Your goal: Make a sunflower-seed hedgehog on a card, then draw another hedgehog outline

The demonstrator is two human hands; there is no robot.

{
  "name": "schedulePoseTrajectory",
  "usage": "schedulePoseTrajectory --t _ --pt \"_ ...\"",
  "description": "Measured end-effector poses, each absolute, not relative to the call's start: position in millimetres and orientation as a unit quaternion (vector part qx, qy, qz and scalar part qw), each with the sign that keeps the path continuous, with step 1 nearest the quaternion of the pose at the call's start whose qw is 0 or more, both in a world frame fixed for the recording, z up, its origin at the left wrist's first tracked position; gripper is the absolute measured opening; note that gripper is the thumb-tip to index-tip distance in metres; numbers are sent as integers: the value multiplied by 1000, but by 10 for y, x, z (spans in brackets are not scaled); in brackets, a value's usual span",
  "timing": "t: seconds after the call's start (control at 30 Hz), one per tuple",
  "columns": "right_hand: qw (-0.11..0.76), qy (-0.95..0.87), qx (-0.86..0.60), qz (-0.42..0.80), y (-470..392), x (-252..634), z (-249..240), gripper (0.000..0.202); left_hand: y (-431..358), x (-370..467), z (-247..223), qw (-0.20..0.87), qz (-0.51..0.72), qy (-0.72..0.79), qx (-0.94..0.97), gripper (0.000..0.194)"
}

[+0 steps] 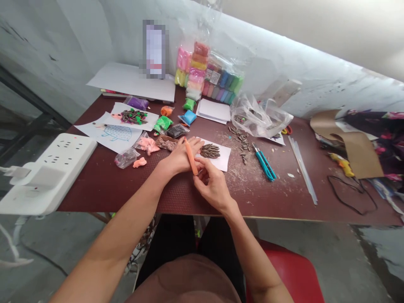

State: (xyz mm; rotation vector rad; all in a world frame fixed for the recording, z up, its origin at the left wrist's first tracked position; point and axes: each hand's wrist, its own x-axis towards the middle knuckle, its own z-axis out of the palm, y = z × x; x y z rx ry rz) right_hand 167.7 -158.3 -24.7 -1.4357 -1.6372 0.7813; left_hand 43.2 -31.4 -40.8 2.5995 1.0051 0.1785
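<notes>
My left hand [180, 160] lies palm down at the left edge of a small white card [224, 156], its fingers stretched out. On that card, dark striped seeds [210, 151] overlap in a cluster. An orange stick-shaped tool [190, 155] slants across the back of my left hand. The fingers of my right hand [213, 184] are closed round its lower end, just right of my left hand. A bag of brown clay [166, 143] sits beyond my left wrist. What lies beneath my left palm is hidden.
Pink clay [148, 144], green clay [163, 123] and a hedgehog drawing [117, 134] are at the left. Loose seeds [244, 145], a teal-handled tool [265, 164] and clear sticks [303, 170] lie right. A white power strip [71, 151] stands at the left edge.
</notes>
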Motion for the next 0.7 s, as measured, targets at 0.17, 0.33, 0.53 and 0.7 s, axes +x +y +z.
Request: schedulePoseTrajectory --t 0.17,0.33,0.53,0.7 --pt "372 -709 -563 206 -1577 1649 -283 66 -325 419 -466 155 93 358 916 52" --pt "357 -759 -532 121 -1482 1650 -338 43 -292 404 -503 164 79 358 916 54" --pt "442 -728 -518 76 -1459 1662 -278 19 -260 437 -431 177 38 348 920 61" --pt "383 -743 -541 93 -1481 1635 -319 21 -289 454 -405 189 52 357 913 62"
